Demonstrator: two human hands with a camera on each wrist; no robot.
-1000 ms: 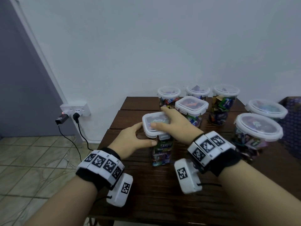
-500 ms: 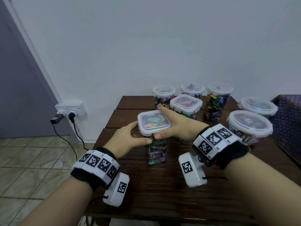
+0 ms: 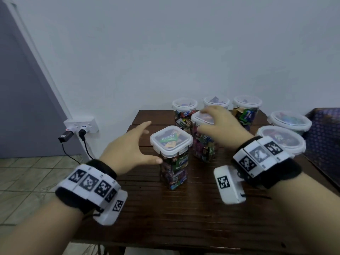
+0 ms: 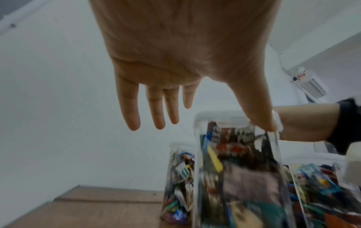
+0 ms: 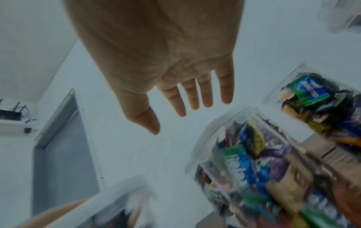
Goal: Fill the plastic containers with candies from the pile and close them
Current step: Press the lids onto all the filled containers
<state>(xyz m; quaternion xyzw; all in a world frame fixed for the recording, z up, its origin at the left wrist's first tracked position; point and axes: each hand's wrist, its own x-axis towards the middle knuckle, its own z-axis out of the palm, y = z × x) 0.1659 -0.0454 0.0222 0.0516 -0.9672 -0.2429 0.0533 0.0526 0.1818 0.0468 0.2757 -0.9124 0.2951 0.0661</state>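
White wall socket (image 3: pixel 81 126) sitting low on the wall, two black plugs hanging from it. Tiled floor (image 3: pixel 27 173) showing left of the dark wooden surface (image 3: pixel 184 218). Grey door (image 3: pixel 22 107) standing at left.

Beside my hand (image 3: pixel 128 153), clear glossy plastic containers (image 3: pixel 173 162) with milky matt lids (image 3: pixel 171 142) show shiny foil candy wrappers (image 3: pixel 181 161); the desk (image 3: pixel 193 208) is dark, grooved wood

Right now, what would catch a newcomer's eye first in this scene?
The lidded square container crammed with bright candy wrappers, standing near the middle of the dark wooden table. The open left hand and right hand flank it, fingers spread. Behind stand more closed, candy-filled containers.
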